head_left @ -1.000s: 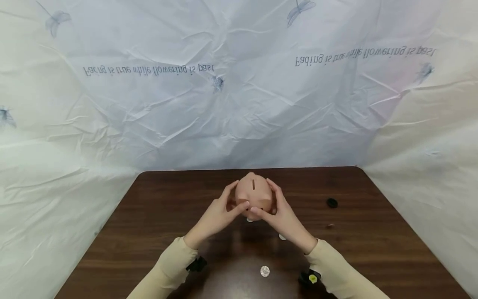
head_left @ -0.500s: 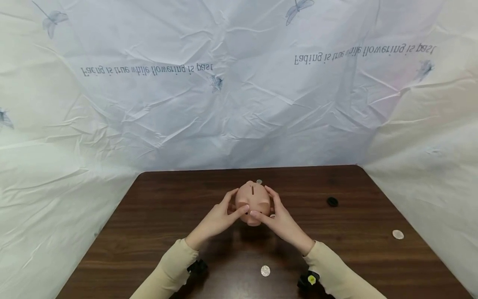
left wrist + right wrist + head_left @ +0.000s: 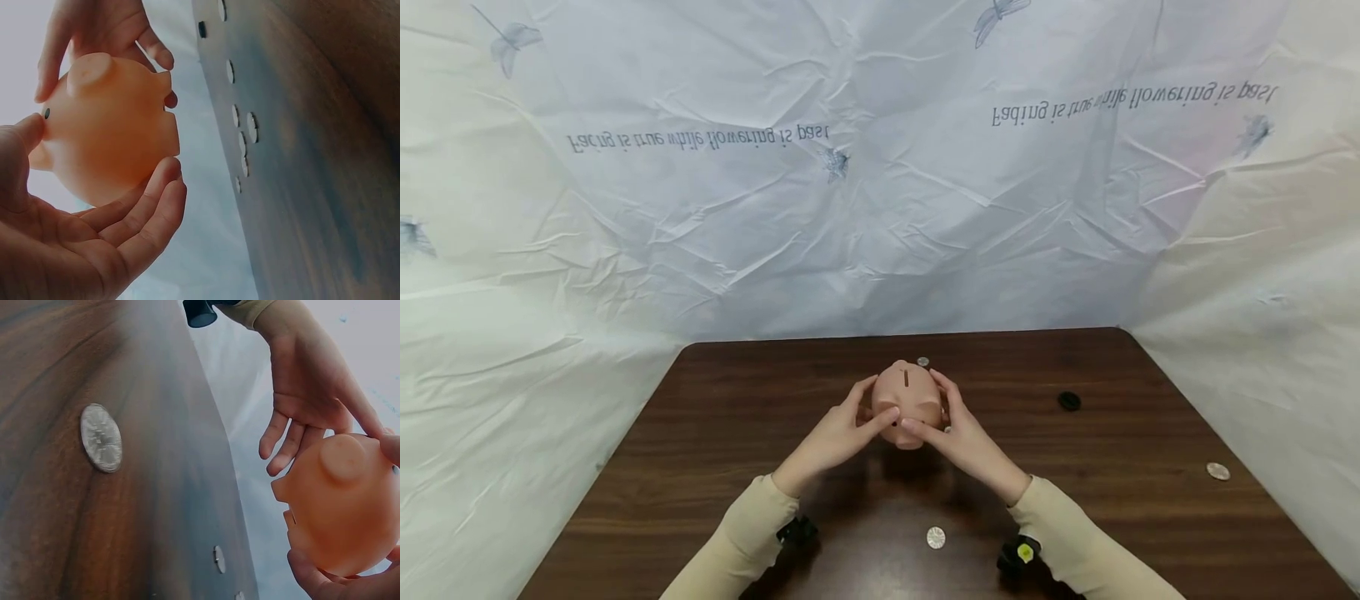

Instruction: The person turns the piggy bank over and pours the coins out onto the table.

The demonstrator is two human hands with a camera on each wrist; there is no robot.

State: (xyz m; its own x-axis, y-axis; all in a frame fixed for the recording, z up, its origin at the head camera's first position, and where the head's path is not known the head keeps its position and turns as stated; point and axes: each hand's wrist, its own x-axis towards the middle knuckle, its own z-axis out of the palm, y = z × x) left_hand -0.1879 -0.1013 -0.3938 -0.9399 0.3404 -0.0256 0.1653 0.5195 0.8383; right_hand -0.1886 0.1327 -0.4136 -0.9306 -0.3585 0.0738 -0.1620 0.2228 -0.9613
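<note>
Both hands hold a pink piggy bank [image 3: 906,396] over the table, its slotted back toward the head camera and its snout toward me. My left hand [image 3: 833,435] grips one side, and my right hand [image 3: 968,433] the other, with both thumbs near the eyes. From the left wrist view, the piggy bank [image 3: 112,131] is clear of the tabletop, stubby feet facing down. Several silver coins [image 3: 252,127] lie below it. One coin [image 3: 936,537] rests between the forearms, another [image 3: 922,362] behind the piggy bank, a third [image 3: 1218,472] toward the right edge.
A small black round plug [image 3: 1069,402] lies right of the hands on the dark wooden table [image 3: 737,400]. White printed sheeting [image 3: 880,208] hangs behind and along both sides. Black wrist cameras [image 3: 1019,553] sit under the sleeves.
The piggy bank has come slightly nearer and tipped, showing more snout. A coin has travelled rightward to near the table's right edge, and another has come into view behind the piggy bank.
</note>
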